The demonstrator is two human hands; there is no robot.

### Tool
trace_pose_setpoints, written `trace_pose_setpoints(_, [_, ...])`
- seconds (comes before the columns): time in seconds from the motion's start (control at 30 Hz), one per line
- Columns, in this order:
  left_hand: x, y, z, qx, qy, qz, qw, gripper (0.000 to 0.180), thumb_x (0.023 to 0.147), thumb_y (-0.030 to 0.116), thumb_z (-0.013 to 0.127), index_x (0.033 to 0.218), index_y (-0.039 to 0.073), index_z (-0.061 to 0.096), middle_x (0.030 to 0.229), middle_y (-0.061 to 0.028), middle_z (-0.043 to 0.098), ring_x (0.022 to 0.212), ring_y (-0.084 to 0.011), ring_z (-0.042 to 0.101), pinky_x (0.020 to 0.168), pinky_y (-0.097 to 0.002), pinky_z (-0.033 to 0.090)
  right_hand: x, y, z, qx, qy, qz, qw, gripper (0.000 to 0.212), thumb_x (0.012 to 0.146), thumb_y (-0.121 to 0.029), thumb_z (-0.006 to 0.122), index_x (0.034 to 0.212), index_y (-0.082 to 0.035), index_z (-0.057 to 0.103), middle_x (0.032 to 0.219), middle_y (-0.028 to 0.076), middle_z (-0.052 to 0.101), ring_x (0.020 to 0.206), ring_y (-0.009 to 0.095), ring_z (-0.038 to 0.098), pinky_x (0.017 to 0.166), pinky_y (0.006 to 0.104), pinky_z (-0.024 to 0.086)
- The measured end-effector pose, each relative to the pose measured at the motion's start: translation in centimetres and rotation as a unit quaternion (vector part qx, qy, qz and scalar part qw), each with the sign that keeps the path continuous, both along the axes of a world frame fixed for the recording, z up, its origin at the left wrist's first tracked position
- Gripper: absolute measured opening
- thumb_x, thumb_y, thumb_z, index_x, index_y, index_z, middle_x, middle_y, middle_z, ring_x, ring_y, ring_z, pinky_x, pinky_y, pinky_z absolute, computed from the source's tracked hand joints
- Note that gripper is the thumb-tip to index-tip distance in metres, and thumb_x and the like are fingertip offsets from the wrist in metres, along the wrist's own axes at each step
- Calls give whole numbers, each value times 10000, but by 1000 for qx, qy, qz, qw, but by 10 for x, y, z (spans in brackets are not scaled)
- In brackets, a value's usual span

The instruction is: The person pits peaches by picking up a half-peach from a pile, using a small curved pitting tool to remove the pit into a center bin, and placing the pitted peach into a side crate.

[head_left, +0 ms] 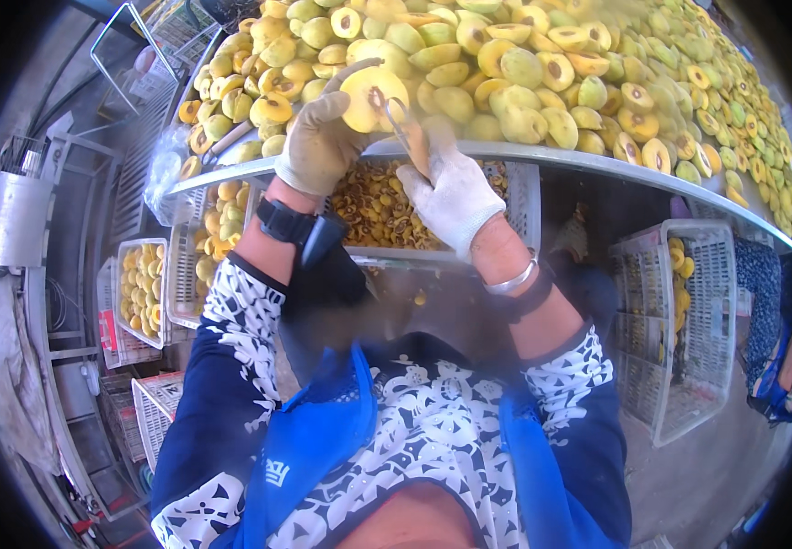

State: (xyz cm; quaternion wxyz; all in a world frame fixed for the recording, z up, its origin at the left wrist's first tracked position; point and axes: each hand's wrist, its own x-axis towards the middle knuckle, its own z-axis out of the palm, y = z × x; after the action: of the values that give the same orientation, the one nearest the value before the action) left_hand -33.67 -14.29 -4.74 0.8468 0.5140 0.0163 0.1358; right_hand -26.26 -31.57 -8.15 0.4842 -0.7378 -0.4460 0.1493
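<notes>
On my feed, the left hand (321,142) grips a halved yellow stone fruit (358,102), cut face toward me, over the desk's (588,162) near rim; from its lower right, the right hand (455,190) holds a wooden-handled loop tool (416,148), slanting up-left to the brown centre (378,97).

There are two hands (455,194), one held tool (413,144), one held fruit half (366,99).

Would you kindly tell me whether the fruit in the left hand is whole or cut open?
Cut open: the fruit in the left hand shows its yellow inner flesh and brown centre.
</notes>
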Motion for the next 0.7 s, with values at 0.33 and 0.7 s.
trace_pose_setpoints(0.33, [17,-35,-19,34,-56,83,994,663,843,332,553,1384,0,358,1290,-148,501,1224,-257,467,1067,-375,340,4,3,-3,-33,-107,-43,993,416,862,-201,534,1160,50,387,886,291,608,821,441,603,721,501,482])
trace_pose_setpoints(0.7, [19,-41,-30,58,-18,202,977,488,966,420,434,1240,18,470,1151,-120,571,1077,-211,556,951,-346,447,1,9,-4,-151,-98,-25,983,466,866,-183,501,1222,79,355,894,287,621,839,429,618,737,485,496])
